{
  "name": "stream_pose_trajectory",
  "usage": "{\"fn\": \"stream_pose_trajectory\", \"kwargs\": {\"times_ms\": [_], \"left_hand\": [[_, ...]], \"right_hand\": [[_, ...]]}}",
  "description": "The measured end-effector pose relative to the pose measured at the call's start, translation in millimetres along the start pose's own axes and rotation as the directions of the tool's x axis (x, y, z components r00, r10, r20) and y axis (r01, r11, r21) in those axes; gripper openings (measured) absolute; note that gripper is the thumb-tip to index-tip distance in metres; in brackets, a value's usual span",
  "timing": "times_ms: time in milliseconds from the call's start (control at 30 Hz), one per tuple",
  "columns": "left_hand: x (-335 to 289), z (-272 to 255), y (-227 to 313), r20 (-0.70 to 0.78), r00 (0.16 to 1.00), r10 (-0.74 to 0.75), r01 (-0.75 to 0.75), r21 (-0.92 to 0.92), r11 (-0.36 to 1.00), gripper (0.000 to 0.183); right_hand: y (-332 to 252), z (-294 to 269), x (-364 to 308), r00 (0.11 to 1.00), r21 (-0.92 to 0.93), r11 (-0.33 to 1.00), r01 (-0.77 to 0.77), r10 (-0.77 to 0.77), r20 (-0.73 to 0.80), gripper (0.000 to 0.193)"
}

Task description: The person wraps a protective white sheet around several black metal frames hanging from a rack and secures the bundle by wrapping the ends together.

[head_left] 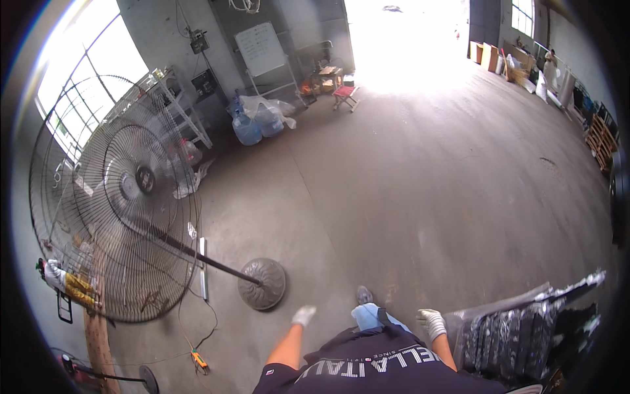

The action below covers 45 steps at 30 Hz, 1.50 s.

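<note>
Fingers (424, 314) of the gloved right hand (432, 324) lie close together — whether they curl fully inward, I cannot tell. Just beside that hand, on its right, stands a stack of dark, shiny pieces (508, 335); contact between them cannot be made out. The left hand (304, 315), also in a pale glove, is blurred, so how its fingers stand cannot be told; it hangs near the round base (264, 284) of a large fan (144, 180). Farther left, a yellow-orange device (199, 358) lies on the floor (420, 197).
</note>
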<state>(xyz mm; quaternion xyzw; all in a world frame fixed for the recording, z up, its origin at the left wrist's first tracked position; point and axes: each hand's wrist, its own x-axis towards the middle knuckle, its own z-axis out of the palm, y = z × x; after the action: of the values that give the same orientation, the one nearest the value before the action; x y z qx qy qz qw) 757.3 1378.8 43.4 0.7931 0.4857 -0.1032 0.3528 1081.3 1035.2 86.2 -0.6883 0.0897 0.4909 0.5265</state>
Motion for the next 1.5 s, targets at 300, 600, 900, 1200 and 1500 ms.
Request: {"fn": "stream_pose_trajectory", "kwargs": {"times_ms": [300, 600, 900, 1200, 1500], "left_hand": [[-20.6, 36.2, -115.3, 0.326, 0.919, -0.22, 0.243, -0.031, 0.969, 0.036], [180.1, -105.0, -88.0, 0.212, 0.849, -0.484, 0.513, -0.109, 0.851, 0.028], [424.8, -340.3, -153.3, -0.254, 0.837, -0.485, 0.335, -0.462, 0.821, 0.046], [593.9, -554.3, -59.5, 0.043, 0.921, -0.388, 0.339, -0.58, 0.74, 0.038], [567.9, -508.9, -141.5, 0.493, 0.479, -0.726, 0.565, -0.807, -0.174, 0.038]], "right_hand": [[-320.0, 287.4, 169.5, 0.758, -0.537, 0.574, 0.618, -0.254, 0.6, 0.026], [-436.9, 532.1, 272.8, 0.592, -0.593, 0.014, 0.805, 0.039, 0.805, 0.043], [-445.3, 459.3, 489.3, 0.842, -0.774, -0.343, 0.531, 0.314, 0.438, 0.034], [-540.8, 580.3, 577.1, 0.861, -0.871, -0.259, 0.418, 0.418, 0.289, 0.024], [-682.5, 926.2, 710.6, 0.594, 0.079, -0.77, 0.634, 0.549, 0.588, 0.015]]}}
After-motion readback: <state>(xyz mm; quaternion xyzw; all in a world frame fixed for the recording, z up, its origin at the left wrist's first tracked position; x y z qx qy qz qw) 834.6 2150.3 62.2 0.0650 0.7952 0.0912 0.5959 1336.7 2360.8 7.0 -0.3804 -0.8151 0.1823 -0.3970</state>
